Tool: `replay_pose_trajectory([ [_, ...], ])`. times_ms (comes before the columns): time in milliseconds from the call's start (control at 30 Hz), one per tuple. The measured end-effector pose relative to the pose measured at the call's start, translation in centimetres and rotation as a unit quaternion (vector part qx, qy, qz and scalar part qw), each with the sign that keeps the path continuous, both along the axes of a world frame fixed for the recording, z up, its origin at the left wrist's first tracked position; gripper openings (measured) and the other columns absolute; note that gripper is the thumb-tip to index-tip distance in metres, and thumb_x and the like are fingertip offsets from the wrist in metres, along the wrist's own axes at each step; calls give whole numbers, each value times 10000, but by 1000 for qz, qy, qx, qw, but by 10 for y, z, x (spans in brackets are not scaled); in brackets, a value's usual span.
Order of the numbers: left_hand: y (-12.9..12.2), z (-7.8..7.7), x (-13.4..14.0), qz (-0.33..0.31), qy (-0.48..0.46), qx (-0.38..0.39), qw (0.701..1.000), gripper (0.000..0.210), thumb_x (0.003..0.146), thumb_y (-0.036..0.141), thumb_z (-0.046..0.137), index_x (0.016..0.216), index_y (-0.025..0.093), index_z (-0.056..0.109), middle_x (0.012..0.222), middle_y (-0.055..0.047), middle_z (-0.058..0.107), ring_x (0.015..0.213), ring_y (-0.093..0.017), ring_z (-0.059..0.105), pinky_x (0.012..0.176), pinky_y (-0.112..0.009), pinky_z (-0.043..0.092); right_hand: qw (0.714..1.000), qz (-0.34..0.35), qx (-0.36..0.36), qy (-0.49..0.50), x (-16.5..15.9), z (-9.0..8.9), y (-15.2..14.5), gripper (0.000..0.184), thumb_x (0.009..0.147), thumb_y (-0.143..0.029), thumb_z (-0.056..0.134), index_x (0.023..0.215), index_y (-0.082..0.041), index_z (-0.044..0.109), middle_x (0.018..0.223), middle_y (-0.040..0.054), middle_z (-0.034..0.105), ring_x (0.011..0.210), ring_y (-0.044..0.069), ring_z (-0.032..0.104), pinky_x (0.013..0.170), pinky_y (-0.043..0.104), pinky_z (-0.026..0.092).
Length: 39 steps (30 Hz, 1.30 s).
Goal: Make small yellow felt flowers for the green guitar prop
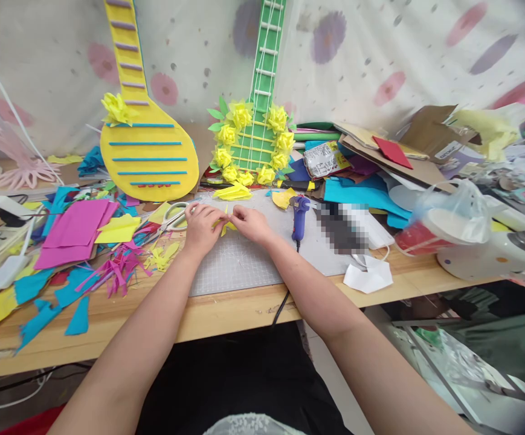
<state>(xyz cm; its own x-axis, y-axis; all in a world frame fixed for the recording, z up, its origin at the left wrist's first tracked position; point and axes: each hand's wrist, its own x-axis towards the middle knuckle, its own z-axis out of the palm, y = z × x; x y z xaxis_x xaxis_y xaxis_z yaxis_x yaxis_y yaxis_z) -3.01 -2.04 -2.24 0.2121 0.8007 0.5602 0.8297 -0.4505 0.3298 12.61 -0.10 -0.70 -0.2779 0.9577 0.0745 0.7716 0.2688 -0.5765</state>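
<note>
My left hand (205, 226) and my right hand (249, 223) meet over the grey cutting mat (239, 266). Between their pinched fingertips is a small piece of yellow crepe paper (230, 226), mostly hidden by the fingers. Just beyond them lies a stack of yellow paper petals (232, 192). A purple glue gun (299, 217) rests to the right of my right hand, its cord running off the front edge. White-handled scissors (174, 216) lie beside my left hand.
Behind stand a yellow cardboard lute shape (151, 160) and a green instrument (255, 142) ringed with yellow paper flowers. Magenta sheets (76, 232) and blue and yellow scraps cover the left side. On the right are a bagged cup (443, 226) and stacked cardboard (393, 158).
</note>
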Motion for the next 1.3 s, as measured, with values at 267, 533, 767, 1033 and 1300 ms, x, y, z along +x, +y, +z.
replay_pose_trajectory([
  [267, 1, 1, 0, 14, 15, 9, 1000, 126, 838, 301, 513, 782, 256, 616, 858, -21, 677, 958, -228, 551, 1029, -459, 235, 995, 48, 79, 47, 8, -4, -2, 214, 883, -308, 405, 931, -199, 584, 917, 31, 607, 803, 146, 524, 703, 259, 372],
  [533, -5, 7, 4, 44, 55, -20, 997, 120, 848, 259, 487, 798, 225, 591, 884, -52, 668, 983, -248, 543, 1060, -485, 186, 979, 112, 159, 61, 6, -12, 3, 139, 873, -246, 492, 913, -171, 601, 955, 50, 568, 897, 147, 516, 812, 267, 391],
  [767, -6, 7, -3, 32, 53, -35, 997, 78, 791, 304, 579, 798, 234, 615, 902, -39, 679, 1015, -250, 548, 1068, -501, 166, 984, 107, 132, 56, 1, -13, 4, 117, 871, -218, 506, 851, -161, 606, 897, 45, 563, 849, 140, 514, 784, 266, 382],
  [1033, -5, 6, -5, 38, 21, -7, 999, 103, 786, 312, 598, 721, 246, 643, 833, -24, 696, 968, -243, 550, 1043, -514, 191, 978, 135, 154, 42, 1, -15, 7, 165, 893, -241, 474, 864, -158, 613, 898, 53, 577, 842, 148, 521, 782, 276, 389],
  [1300, -4, 4, -6, 30, 18, 44, 998, 162, 825, 333, 554, 753, 286, 691, 855, 1, 721, 979, -250, 525, 1056, -529, 135, 971, 144, 178, 75, 5, -14, 3, 140, 879, -226, 487, 965, -165, 580, 989, 67, 550, 915, 160, 509, 827, 291, 404],
])
